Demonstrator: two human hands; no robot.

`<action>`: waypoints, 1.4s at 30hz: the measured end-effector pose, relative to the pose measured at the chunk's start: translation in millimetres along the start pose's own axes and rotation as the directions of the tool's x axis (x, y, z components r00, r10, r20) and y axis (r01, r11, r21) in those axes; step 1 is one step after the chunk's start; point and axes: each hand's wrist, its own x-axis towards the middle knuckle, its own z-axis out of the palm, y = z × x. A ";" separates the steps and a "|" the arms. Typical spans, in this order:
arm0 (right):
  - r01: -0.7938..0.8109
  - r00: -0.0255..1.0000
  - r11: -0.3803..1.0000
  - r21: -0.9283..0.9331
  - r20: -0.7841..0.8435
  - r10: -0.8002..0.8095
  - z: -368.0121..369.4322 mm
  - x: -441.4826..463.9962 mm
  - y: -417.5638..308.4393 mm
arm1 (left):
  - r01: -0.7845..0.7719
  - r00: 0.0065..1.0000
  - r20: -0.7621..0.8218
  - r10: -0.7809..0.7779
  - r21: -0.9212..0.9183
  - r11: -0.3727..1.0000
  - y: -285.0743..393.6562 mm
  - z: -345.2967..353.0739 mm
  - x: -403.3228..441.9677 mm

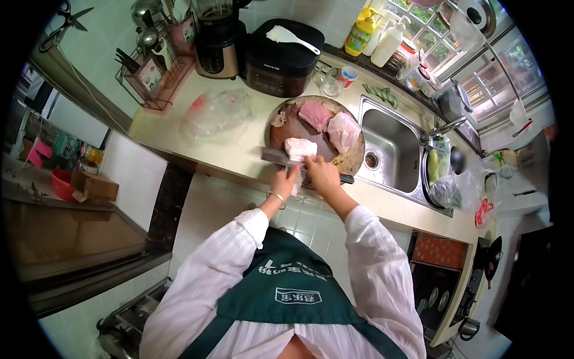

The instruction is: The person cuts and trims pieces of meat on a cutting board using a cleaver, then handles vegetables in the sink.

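Observation:
A round wooden chopping board lies on the counter, left of the sink. At its front edge is a cleaver, its blade pointing left and its black handle to the right. My right hand is closed on the cleaver near the handle. Close beside it, my left hand pinches at the blade's near side; a pale strip hangs below its fingers. A pale, fatty piece of meat lies just beyond the blade. Farther back on the board are a pink piece of meat and a larger pale-pink piece.
A metal sink is right of the board. Behind stand a black rice cooker, a blender and a glass. A clear plastic bag lies left. Bottles line the windowsill.

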 end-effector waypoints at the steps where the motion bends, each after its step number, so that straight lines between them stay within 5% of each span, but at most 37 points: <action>1: -0.016 0.999 1.000 -0.017 0.036 0.016 -3.5 -7.2 6.9 | 0.000 1.000 -0.002 0.000 -0.001 1.000 7.4 -6.2 -2.6; 3: -0.026 1.000 1.000 0.007 0.011 0.026 -8.2 -15.1 14.3 | 0.102 0.995 0.022 -0.100 -0.099 0.990 21.2 -14.3 -7.2; 6: -0.066 0.994 0.998 0.018 0.084 0.065 -6.6 -4.1 1.3 | 0.090 0.996 0.005 -0.091 0.054 0.994 6.9 10.9 -1.4; 9: -0.044 0.998 0.995 0.091 0.052 0.039 -6.2 17.1 -27.0 | 0.087 0.993 -0.085 -0.087 -0.006 0.996 9.8 20.5 4.7; 15: -0.112 0.991 0.989 0.101 0.085 0.104 -11.6 -5.3 9.0 | 0.105 0.993 0.044 -0.106 0.018 0.994 -1.4 -15.1 1.9; 23: -0.012 1.000 0.998 0.066 -0.015 0.013 -1.2 26.5 -27.4 | -0.038 0.983 -0.178 0.039 0.011 0.999 -0.5 13.0 1.7; 29: -0.101 0.986 0.995 0.027 0.133 0.096 -7.1 -11.3 21.4 | 0.200 0.980 0.041 -0.196 -0.246 0.948 -23.6 -8.0 1.6; 32: -0.073 0.992 0.997 0.032 0.106 0.069 -5.0 -3.0 1.0 | -0.004 0.994 -0.107 0.004 -0.001 1.000 1.8 12.1 -9.9; 35: -0.004 0.999 0.998 0.059 0.034 0.002 -3.4 9.7 -20.7 | 0.004 0.995 -0.103 -0.001 0.022 1.000 -1.1 30.5 -4.3; 40: -0.077 0.996 0.994 0.072 0.050 0.073 -1.5 -10.9 9.1 | 0.149 0.989 0.045 -0.143 -0.171 0.974 -19.1 -18.2 -4.2; 42: -0.102 0.993 0.994 0.048 0.061 0.099 -0.8 -18.9 17.2 | 0.094 0.996 0.027 -0.090 -0.154 0.984 -11.6 -12.0 -10.3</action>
